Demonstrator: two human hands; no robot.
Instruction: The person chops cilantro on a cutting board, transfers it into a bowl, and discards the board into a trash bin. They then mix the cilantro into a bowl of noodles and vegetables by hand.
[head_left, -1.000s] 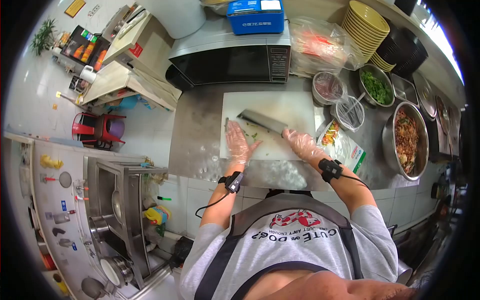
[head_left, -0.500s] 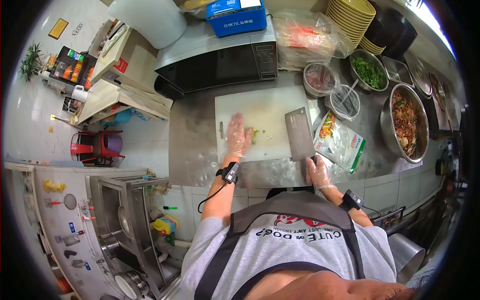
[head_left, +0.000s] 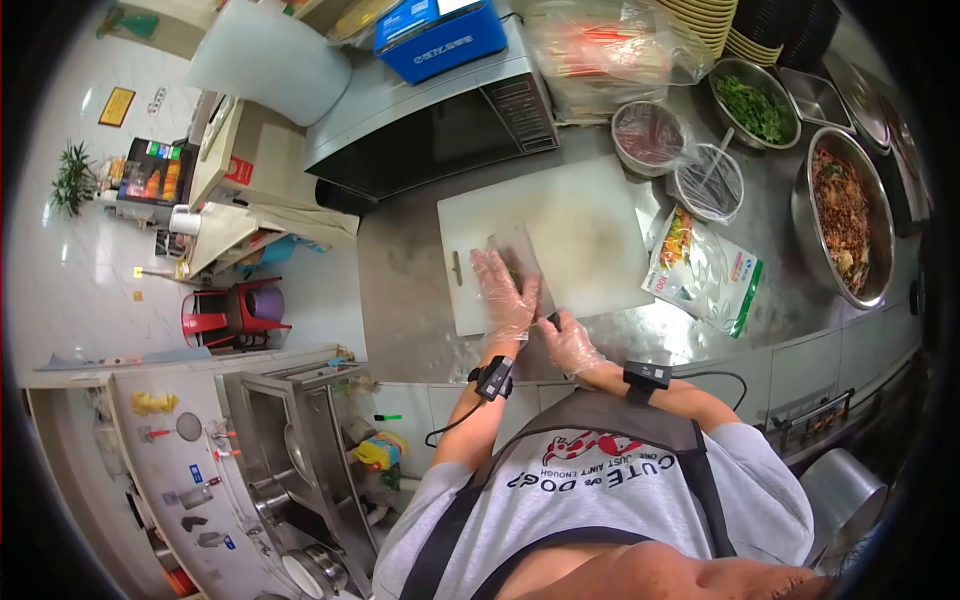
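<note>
In a clear plastic glove, my right hand is closed around the dark handle of a cleaver. The broad blade stands tilted over the left part of the white cutting board. My left hand, gloved too, lies against the left side of the blade with its fingers stretched out. A bit of chopped greens shows by the blade; the rest of it is hidden by the hand and blade.
Behind the board stands a microwave. To the right are plastic-lined bowls, a bowl of greens, a large metal bowl of reddish food and a printed plastic packet. The counter's front edge runs close to my body.
The cleaver has swung left across the board with my right hand, from the board's right side to beside my left hand. The camera view has turned slightly.
</note>
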